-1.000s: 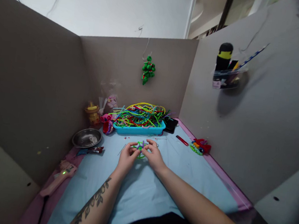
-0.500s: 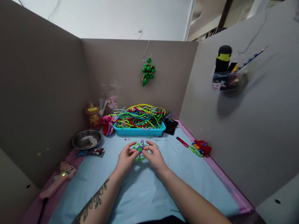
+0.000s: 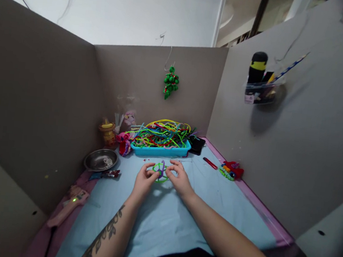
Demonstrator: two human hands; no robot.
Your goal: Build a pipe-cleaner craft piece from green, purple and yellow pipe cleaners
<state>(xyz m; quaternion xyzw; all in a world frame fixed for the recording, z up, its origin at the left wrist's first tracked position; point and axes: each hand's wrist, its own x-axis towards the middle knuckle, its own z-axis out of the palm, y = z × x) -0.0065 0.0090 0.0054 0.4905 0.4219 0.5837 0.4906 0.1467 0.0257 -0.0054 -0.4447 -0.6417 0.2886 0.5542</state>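
Note:
Between my hands, just above the blue table cover, is a pipe-cleaner ring (image 3: 161, 180) in bright green, with a purple pipe cleaner (image 3: 163, 165) standing up at its middle. My left hand (image 3: 145, 181) pinches it near the purple centre with thumb and forefinger. At the ring's right side, my right hand (image 3: 180, 180) has its thumb and index finger closed, and its other fingers are raised. The fingertips partly hide the ring's sides, so exactly what the right fingertips grip is hard to make out.
A blue tray (image 3: 162, 152) heaped with coloured pipe cleaners stands at the back. To the left are a metal bowl (image 3: 93, 164) and a pink glue gun (image 3: 67, 211) with its light on. A red cutter (image 3: 210, 163) and a colourful craft piece (image 3: 231, 170) lie right.
My right fingertips have moved slightly right, from the purple centre towards the ring's side. The purple pipe cleaner now looks straighter, and the ring has turned a little.

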